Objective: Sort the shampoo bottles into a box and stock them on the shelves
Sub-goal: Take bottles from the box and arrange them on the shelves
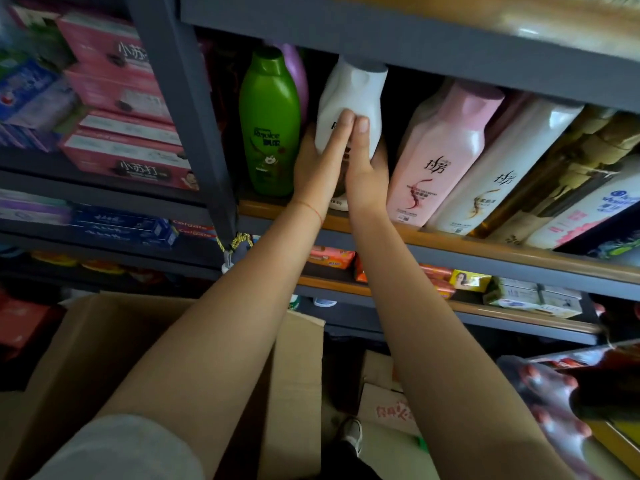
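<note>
A white shampoo bottle (349,95) with a grey cap stands on the wooden shelf (450,239), between a green bottle (272,123) and a pink bottle (440,150). My left hand (320,164) and my right hand (365,161) hold the white bottle from both sides, thumbs lying side by side on its front and fingers wrapped round behind it. The bottle's lower label is hidden by my hands. A cardboard box (298,368) sits open below my arms; I cannot see inside it.
More bottles lean to the right of the pink one: a cream bottle (502,168) and others. Pink cartons (114,98) and toothpaste boxes (121,225) fill the left shelves. Soap packs (332,256) lie on the lower shelf. A grey upright post (187,116) divides the racks.
</note>
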